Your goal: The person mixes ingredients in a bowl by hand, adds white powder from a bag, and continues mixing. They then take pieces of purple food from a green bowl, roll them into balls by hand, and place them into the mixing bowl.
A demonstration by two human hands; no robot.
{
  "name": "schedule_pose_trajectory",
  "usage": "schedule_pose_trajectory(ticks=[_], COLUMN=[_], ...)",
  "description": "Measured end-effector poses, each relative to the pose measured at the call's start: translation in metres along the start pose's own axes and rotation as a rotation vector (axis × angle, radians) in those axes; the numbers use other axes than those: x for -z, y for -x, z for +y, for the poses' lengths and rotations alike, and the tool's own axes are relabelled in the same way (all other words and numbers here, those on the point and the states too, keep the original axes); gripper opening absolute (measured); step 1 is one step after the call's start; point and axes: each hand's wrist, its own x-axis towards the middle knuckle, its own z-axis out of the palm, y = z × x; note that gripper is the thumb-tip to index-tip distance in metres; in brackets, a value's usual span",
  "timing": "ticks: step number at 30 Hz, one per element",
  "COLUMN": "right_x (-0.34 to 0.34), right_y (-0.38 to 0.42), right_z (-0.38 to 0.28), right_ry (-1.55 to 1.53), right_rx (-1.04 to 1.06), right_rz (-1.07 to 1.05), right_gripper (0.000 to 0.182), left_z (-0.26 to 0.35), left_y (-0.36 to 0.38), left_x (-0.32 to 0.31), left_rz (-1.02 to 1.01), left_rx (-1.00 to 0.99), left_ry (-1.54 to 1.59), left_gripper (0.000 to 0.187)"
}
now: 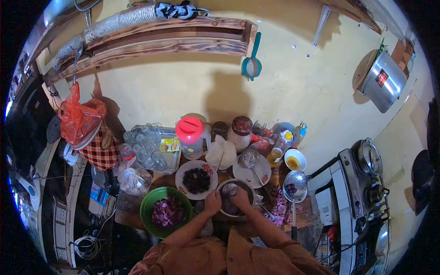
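A metal bowl (251,187) with a purple mass in it sits at the table's front, before my body. My left hand (212,202) is closed at the bowl's left rim; whether it grips the rim or something else is hidden. Over the bowl, my right hand (239,198) has its fingers curled in beside a greyish, shiny item (229,189) too small to name. To the left, a green basin (145,211) holds chopped purple pieces. Behind the bowl, a plate (209,170) carries dark round balls. More purple pieces (280,207) lie to the right.
A skimmer (250,158) lies on another plate (265,172). At the right, a long-handled ladle (295,183) holds dark pieces. A pink-lidded pitcher (189,133), a jar (240,130) and a tray of glasses (170,160) line the back. The stove (350,174) is far right.
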Motion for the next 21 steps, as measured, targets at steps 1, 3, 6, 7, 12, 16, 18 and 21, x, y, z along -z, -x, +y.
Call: schedule_pose_trajectory(ticks=[1, 3, 6, 7, 12, 16, 18, 21], right_x=[0.005, 0.036, 0.046, 0.045, 0.066, 0.078, 0.086, 0.089], right_y=[0.003, 0.023, 0.036, 0.038, 0.054, 0.048, 0.055, 0.060], right_z=[-0.003, -0.027, -0.035, -0.033, -0.048, -0.036, -0.030, -0.046], right_ry=[-0.176, -0.327, -0.326, -0.171, -0.390, -0.305, -0.149, 0.064], right_rx=[0.065, 0.044, 0.070, 0.125, -0.044, 0.370, 0.282, 0.124], right_rz=[0.126, 0.141, 0.222, 0.289, 0.213, 0.249, 0.041, -0.155], right_gripper=[0.056, 0.060, 0.066, 0.068, 0.070, 0.073, 0.073, 0.073], left_z=[-0.003, -0.010, -0.020, -0.021, -0.014, -0.009, -0.004, -0.002], left_y=[0.001, 0.002, 0.004, 0.004, 0.002, 0.005, 0.006, 0.006], left_x=[-0.002, -0.004, -0.006, -0.007, -0.005, 0.003, 0.000, -0.002], left_rz=[0.014, 0.023, -0.015, -0.057, -0.071, -0.157, -0.105, -0.050], left_rx=[0.013, -0.001, -0.040, -0.069, -0.015, -0.004, -0.006, 0.003], left_ry=[0.008, 0.031, 0.047, 0.042, -0.091, -0.082, -0.094, -0.096], left_gripper=[0.031, 0.031, 0.031, 0.031, 0.032, 0.031, 0.031, 0.030])
